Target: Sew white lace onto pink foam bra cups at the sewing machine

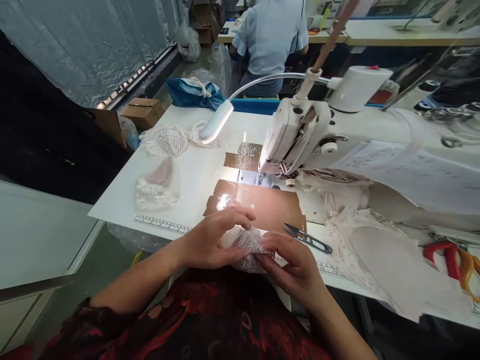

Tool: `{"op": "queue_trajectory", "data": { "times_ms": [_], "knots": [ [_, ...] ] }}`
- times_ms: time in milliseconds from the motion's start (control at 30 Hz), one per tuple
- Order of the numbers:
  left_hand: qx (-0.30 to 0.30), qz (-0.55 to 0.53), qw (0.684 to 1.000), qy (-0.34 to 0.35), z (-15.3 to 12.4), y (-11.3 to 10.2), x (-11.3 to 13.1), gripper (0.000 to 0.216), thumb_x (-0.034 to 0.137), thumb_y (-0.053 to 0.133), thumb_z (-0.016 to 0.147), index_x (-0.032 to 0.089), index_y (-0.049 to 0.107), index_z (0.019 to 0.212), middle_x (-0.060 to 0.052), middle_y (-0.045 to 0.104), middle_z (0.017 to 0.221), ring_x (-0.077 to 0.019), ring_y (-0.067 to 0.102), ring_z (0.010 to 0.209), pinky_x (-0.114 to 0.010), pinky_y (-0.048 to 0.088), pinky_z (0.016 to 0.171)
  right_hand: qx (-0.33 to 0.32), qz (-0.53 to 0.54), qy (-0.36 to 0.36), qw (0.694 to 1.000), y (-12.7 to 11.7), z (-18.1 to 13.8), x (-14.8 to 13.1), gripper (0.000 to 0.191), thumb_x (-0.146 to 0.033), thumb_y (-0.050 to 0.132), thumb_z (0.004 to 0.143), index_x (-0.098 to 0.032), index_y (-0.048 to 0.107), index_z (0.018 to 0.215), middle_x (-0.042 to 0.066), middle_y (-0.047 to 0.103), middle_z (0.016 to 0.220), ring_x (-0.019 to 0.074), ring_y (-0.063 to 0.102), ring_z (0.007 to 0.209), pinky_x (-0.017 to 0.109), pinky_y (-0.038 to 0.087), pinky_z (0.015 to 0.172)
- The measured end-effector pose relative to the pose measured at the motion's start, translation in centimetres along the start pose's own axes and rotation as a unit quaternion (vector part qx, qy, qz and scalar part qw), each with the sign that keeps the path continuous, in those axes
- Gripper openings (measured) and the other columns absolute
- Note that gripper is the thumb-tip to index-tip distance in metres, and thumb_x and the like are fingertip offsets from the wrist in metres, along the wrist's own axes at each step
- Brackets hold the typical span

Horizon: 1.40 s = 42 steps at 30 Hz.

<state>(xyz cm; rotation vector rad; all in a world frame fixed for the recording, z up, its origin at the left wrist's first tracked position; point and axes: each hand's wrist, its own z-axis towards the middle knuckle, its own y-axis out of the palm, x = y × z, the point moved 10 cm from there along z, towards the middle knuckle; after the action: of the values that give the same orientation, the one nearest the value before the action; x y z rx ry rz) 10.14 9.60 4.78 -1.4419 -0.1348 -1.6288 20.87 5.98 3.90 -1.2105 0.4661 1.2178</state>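
Note:
A small piece of white lace fabric (248, 244), rounded like a cup, is between my two hands at the front edge of the sewing table. My left hand (215, 240) curves around its left side, thumb below and fingers above. On the other side my right hand (294, 262) pinches the lace edge between thumb and fingers. Black thread snips (308, 239) lie just beyond the right hand. Ahead stands a white sewing machine (296, 135), its needle area lit, with brown tape (262, 200) over the bed in front of it.
Several lace pieces (165, 141) lie on the table's left. More lace fabric (360, 240) is heaped at right, near red-handled scissors (444, 257). A lamp (217, 121) on a bent neck hangs over the table. A person (272, 40) sits beyond, back turned.

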Motion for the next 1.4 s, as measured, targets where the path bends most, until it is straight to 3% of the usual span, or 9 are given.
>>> {"op": "queue_trajectory", "data": {
  "times_ms": [133,200,333,467,600,733,1000,1167,1400],
  "knots": [
    [-0.005,0.003,0.999,-0.050,-0.2,0.1,-1.3,0.020,0.019,0.062,0.082,0.017,0.052,0.098,-0.004,0.061,0.092,-0.0154,0.058,0.083,-0.027,0.047,0.077,0.014,-0.028,0.008,0.999,0.1,-0.3,0.5,0.012,-0.015,0.059,0.083,-0.024,0.062,0.090,0.002,0.069,0.083,0.0160,0.063,0.074,0.029,0.049,0.068],
    [-0.002,-0.009,0.998,-0.061,-0.3,0.1,-1.7,0.014,0.018,0.061,0.082,0.017,0.053,0.093,-0.002,0.059,0.084,-0.0136,0.055,0.076,-0.025,0.045,0.071,0.013,-0.031,0.023,0.999,0.3,-0.3,1.0,0.010,-0.016,0.059,0.083,-0.024,0.062,0.089,0.001,0.069,0.081,0.0161,0.063,0.072,0.029,0.049,0.067],
    [-0.005,-0.047,0.997,-0.056,-0.4,0.3,-2.0,0.006,0.020,0.058,0.084,0.015,0.054,0.084,-0.002,0.058,0.080,-0.0140,0.054,0.075,-0.025,0.044,0.071,0.027,-0.016,0.055,0.998,0.5,0.1,1.5,0.004,-0.020,0.061,0.084,-0.024,0.064,0.085,0.000,0.068,0.077,0.0152,0.063,0.070,0.027,0.048,0.064],
    [-0.011,-0.086,0.996,-0.035,-0.2,0.2,-1.8,0.013,0.025,0.060,0.085,0.014,0.057,0.079,-0.004,0.060,0.079,-0.0141,0.054,0.074,-0.025,0.044,0.070,0.040,0.005,0.054,0.998,0.7,0.4,1.3,0.005,-0.019,0.063,0.083,-0.023,0.064,0.082,-0.001,0.069,0.078,0.0125,0.063,0.068,0.023,0.048,0.062],
    [0.009,-0.114,0.993,-0.044,0.1,-0.7,-1.9,0.027,0.026,0.045,0.094,0.013,0.062,0.078,-0.008,0.064,0.085,-0.0156,0.059,0.079,-0.026,0.046,0.072,0.047,0.014,0.062,0.997,0.7,0.3,1.7,0.005,-0.018,0.063,0.083,-0.023,0.063,0.081,-0.001,0.069,0.078,0.0131,0.064,0.070,0.024,0.049,0.064],
    [0.034,-0.085,0.993,-0.075,0.2,-1.2,-2.7,0.017,0.024,0.053,0.090,0.012,0.064,0.083,-0.006,0.066,0.079,-0.0135,0.059,0.072,-0.024,0.047,0.066,0.050,0.027,0.070,0.996,0.8,0.1,2.1,0.004,-0.020,0.064,0.082,-0.023,0.064,0.081,0.001,0.069,0.079,0.0151,0.065,0.072,0.026,0.051,0.065],
    [0.006,-0.017,0.999,-0.044,0.3,-0.6,-1.9,0.013,0.021,0.058,0.087,0.013,0.067,0.091,-0.005,0.068,0.080,-0.0129,0.060,0.070,-0.023,0.047,0.066,0.068,0.056,0.070,0.994,0.6,0.1,2.4,0.005,-0.019,0.065,0.081,-0.024,0.067,0.081,0.003,0.074,0.095,0.0162,0.069,0.077,0.026,0.053,0.066],
    [-0.028,0.032,0.999,-0.002,0.5,-0.1,-1.0,0.015,0.021,0.055,0.090,0.013,0.067,0.095,-0.007,0.068,0.082,-0.0142,0.062,0.074,-0.024,0.046,0.069,0.082,0.043,0.049,0.994,0.2,0.0,2.0,0.009,-0.016,0.065,0.079,-0.025,0.068,0.080,0.001,0.074,0.089,0.0146,0.069,0.073,0.025,0.053,0.066],
    [-0.069,0.083,0.994,-0.004,0.7,0.7,-0.3,0.022,0.022,0.042,0.095,0.014,0.059,0.085,-0.004,0.061,0.074,-0.0134,0.055,0.069,-0.024,0.043,0.067,0.076,0.055,0.042,0.995,0.7,-0.2,1.9,0.010,-0.016,0.064,0.080,-0.025,0.068,0.081,0.001,0.074,0.085,0.0157,0.069,0.073,0.026,0.053,0.065]
  ]
}}
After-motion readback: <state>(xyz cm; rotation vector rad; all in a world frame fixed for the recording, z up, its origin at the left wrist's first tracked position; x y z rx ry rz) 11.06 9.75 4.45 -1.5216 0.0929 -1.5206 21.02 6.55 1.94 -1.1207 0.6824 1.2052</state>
